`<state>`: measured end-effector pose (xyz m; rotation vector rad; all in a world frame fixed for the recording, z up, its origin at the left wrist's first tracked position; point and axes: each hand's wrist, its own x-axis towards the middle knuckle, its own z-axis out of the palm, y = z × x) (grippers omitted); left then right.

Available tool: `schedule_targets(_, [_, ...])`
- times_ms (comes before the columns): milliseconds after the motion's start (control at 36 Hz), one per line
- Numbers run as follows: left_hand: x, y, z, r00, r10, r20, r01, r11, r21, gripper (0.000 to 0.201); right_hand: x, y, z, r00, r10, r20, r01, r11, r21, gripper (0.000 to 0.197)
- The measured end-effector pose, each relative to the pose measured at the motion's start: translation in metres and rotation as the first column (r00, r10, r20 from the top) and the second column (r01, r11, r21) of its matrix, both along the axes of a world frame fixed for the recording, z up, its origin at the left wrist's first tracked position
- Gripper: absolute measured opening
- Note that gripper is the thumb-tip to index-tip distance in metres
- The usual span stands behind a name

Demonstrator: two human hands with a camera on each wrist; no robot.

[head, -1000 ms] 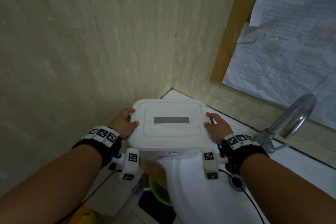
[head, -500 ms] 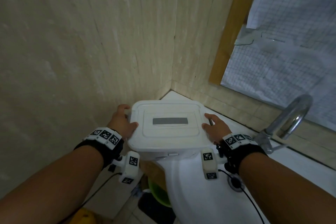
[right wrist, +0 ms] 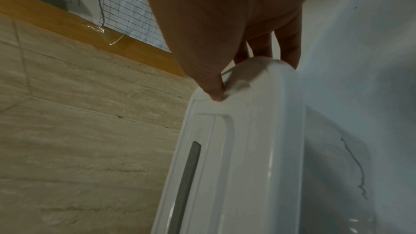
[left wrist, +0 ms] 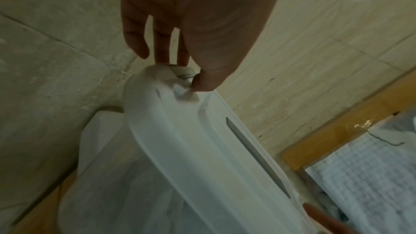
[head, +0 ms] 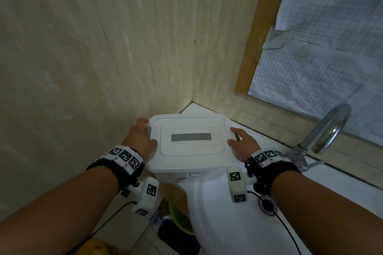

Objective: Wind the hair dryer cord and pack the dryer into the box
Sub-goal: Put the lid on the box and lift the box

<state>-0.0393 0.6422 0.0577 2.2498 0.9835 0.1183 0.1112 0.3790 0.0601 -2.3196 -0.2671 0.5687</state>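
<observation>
A white plastic box (head: 190, 151) with its lid closed and a grey label on top rests on the back corner of the white sink (head: 228, 223). My left hand (head: 141, 136) grips its left side, with the thumb on the lid edge and the fingers down over the side clip. My right hand (head: 242, 143) grips the right side the same way. In the left wrist view the left hand (left wrist: 191, 15) pinches the box (left wrist: 191, 149) at its rim. In the right wrist view the right hand (right wrist: 225, 15) pinches the rim of the box (right wrist: 247, 140). Neither the dryer nor its cord is visible.
Beige tiled walls (head: 103, 58) meet in a corner just behind the box. A chrome faucet (head: 323, 132) arches at the right, with the drain (head: 267, 205) near my right wrist. A wood-framed window (head: 259, 37) is up right. A green basin (head: 180, 219) sits below the sink.
Both hands stay on the box's sides. The left hand's fingers have shifted slightly farther back along the left side. The box has barely moved.
</observation>
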Motion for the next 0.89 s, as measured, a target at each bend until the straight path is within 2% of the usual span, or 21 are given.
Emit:
schedule_targets(111, [0.008,-0.007,0.012,0.992,0.009,-0.129,0.007,0.993,0.122,0.065,-0.002,-0.002,0.005,0.999,0.022,-0.046,-0.022,1.0,-0.007,0.057])
schedule_targets(222, [0.027,-0.024,0.027,0.984,-0.152,-0.094,0.164,0.978,0.133,0.06,0.0,-0.006,0.007,0.993,-0.018,-0.117,0.022,0.999,0.036,0.071])
schedule_targets(333, [0.055,-0.051,0.035,0.89,-0.414,-0.193,0.443,0.886,0.14,0.063,0.006,-0.007,0.001,0.971,-0.131,-0.2,0.143,0.988,0.049,0.088])
schedule_targets(417, [0.073,-0.072,0.032,0.814,-0.51,-0.277,0.554,0.825,0.11,0.069,0.01,-0.006,-0.005,0.947,-0.196,-0.255,0.218,0.974,0.062,0.093])
schedule_targets(472, [0.081,-0.085,0.03,0.788,-0.528,-0.315,0.579,0.81,0.09,0.074,0.011,-0.007,-0.008,0.926,-0.219,-0.309,0.251,0.966,0.068,0.088])
schedule_targets(556, [0.087,-0.099,0.024,0.77,-0.528,-0.359,0.592,0.801,0.09,0.081,0.008,-0.008,-0.007,0.904,-0.227,-0.361,0.268,0.961,0.067,0.065])
schedule_targets(667, [0.09,-0.111,0.02,0.761,-0.507,-0.406,0.599,0.789,0.136,0.085,0.0,-0.016,0.005,0.912,-0.174,-0.371,0.201,0.979,0.036,0.038])
schedule_targets(778, [0.093,-0.113,0.02,0.739,-0.502,-0.45,0.611,0.781,0.131,0.083,-0.002,-0.016,0.003,0.913,-0.169,-0.372,0.204,0.977,0.058,0.041])
schedule_targets(889, [0.093,-0.11,0.016,0.749,-0.493,-0.442,0.6,0.787,0.14,0.084,-0.003,-0.011,-0.006,0.909,-0.179,-0.376,0.224,0.972,0.078,0.045])
